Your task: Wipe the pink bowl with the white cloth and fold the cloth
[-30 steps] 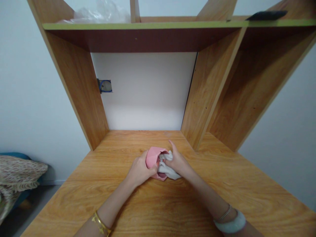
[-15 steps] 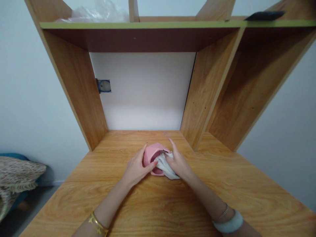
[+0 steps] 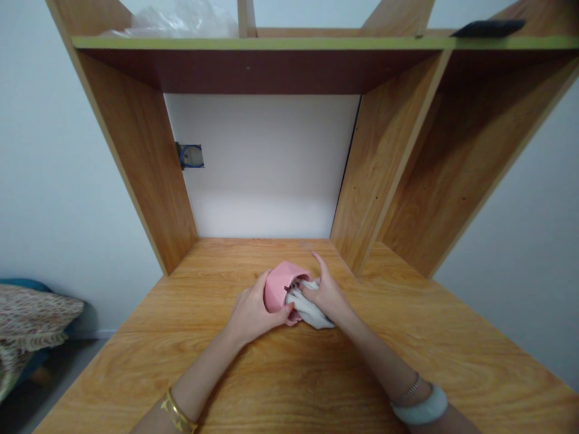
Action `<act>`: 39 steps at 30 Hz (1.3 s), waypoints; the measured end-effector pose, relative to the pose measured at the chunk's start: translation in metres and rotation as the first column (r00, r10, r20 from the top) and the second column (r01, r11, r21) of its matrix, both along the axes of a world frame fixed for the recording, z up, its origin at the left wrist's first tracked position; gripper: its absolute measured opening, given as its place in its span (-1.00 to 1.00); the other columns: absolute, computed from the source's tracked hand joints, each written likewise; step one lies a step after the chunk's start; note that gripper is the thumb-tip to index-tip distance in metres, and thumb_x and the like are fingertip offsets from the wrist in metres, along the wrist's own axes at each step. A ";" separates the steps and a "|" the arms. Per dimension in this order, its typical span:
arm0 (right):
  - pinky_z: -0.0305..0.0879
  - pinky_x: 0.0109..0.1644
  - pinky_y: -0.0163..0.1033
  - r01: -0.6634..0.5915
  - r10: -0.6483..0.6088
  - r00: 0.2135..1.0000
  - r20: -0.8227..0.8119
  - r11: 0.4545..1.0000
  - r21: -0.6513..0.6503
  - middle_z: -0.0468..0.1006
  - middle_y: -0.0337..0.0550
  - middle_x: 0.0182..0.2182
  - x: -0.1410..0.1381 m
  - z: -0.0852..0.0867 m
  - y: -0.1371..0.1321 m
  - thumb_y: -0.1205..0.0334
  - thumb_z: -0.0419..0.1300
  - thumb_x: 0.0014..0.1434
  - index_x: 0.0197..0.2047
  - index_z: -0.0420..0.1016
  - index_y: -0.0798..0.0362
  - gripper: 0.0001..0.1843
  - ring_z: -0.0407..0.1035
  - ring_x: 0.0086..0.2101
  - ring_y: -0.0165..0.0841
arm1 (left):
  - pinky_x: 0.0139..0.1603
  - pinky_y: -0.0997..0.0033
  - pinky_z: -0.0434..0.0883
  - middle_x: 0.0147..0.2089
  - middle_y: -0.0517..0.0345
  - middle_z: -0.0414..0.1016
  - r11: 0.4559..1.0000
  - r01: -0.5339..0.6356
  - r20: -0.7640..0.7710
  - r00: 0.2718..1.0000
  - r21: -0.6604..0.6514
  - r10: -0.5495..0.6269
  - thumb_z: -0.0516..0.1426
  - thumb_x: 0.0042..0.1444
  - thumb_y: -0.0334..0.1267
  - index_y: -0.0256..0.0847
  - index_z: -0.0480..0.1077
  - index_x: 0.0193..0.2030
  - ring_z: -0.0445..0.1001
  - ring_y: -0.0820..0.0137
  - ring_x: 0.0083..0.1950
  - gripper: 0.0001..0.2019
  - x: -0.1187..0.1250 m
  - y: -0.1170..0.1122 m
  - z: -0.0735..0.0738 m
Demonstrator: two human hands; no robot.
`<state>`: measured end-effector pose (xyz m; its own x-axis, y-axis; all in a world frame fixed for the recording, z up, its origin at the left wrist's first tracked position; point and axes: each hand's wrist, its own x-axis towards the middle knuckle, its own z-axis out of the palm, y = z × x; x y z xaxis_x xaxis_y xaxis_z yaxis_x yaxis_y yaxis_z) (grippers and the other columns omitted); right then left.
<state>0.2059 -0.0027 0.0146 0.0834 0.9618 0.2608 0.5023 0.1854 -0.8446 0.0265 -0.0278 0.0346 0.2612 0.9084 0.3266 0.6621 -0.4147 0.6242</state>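
A pink faceted pot (image 3: 278, 288) lies tipped on its side above the wooden desk, its opening facing right and toward me. My left hand (image 3: 256, 308) wraps its left side, with the thumb over the near rim. A pale grey-white cloth (image 3: 312, 310) is bunched partly inside the opening and spills out to the lower right. My right hand (image 3: 328, 295) grips the cloth at the pot's mouth, thumb raised and the other fingertips hidden in the folds and the opening. Whether the pot touches the desk I cannot tell.
The wooden desk (image 3: 217, 380) spreads under both arms. Behind it stands a shelf unit with upright panels (image 3: 389, 163) and a green-edged shelf (image 3: 289, 43). Clear plastic wrapping (image 3: 181, 21) and a dark flat object (image 3: 491, 28) lie up there. A patterned cloth (image 3: 36, 316) covers something at far left.
The pot has turned slightly in my left hand, its mouth now facing more to the right. The cloth and my right hand have shifted a little to the right.
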 end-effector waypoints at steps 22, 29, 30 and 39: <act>0.31 -0.40 -0.30 -0.036 0.048 0.975 -0.215 0.998 0.058 0.46 -0.16 -0.33 -0.010 -0.005 -0.001 0.32 0.04 -0.03 0.21 -0.26 0.09 -0.22 0.38 -0.45 -0.38 | -0.14 0.35 0.34 -0.06 -0.01 0.38 0.998 0.061 0.239 0.969 0.009 -0.062 0.12 -0.04 -0.10 -0.23 -0.17 0.23 0.41 0.30 -0.13 -0.24 0.008 0.003 -0.015; 0.10 -0.58 -0.38 0.077 -0.084 0.990 0.116 0.995 0.065 0.29 -0.42 -0.67 -0.003 0.004 -0.005 0.31 0.15 -0.11 0.23 -0.20 0.10 -0.13 0.25 -0.65 -0.42 | -0.07 0.25 0.31 -0.03 0.01 0.38 1.000 0.013 0.107 0.994 0.017 -0.015 0.14 -0.11 -0.12 -0.18 -0.01 0.20 0.39 0.21 -0.09 -0.29 0.001 0.001 -0.004; 0.08 -0.59 -0.39 0.056 -0.065 0.988 0.141 0.996 0.067 0.27 -0.44 -0.69 -0.002 0.006 -0.006 0.32 0.14 -0.10 0.23 -0.21 0.08 -0.13 0.24 -0.66 -0.42 | -0.08 0.26 0.31 -0.05 0.03 0.40 1.000 0.030 0.073 0.997 0.006 -0.030 0.14 -0.12 -0.12 -0.16 0.01 0.19 0.40 0.21 -0.11 -0.29 0.001 0.000 -0.002; 0.10 -0.55 -0.39 -0.089 0.071 0.977 0.201 0.993 0.082 0.30 -0.43 -0.68 0.003 0.007 -0.009 0.33 0.03 -0.02 0.24 -0.19 0.08 -0.24 0.26 -0.63 -0.42 | -0.15 0.31 0.33 -0.14 0.06 0.45 0.997 0.076 -0.019 0.997 0.005 -0.076 0.12 -0.11 -0.09 -0.16 -0.03 0.23 0.43 0.25 -0.21 -0.26 -0.001 0.000 -0.002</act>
<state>0.2087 -0.0118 0.0211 -0.0546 0.9351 0.3501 0.6376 0.3025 -0.7085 0.0251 -0.0281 0.0321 0.3360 0.8836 0.3260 0.6402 -0.4681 0.6091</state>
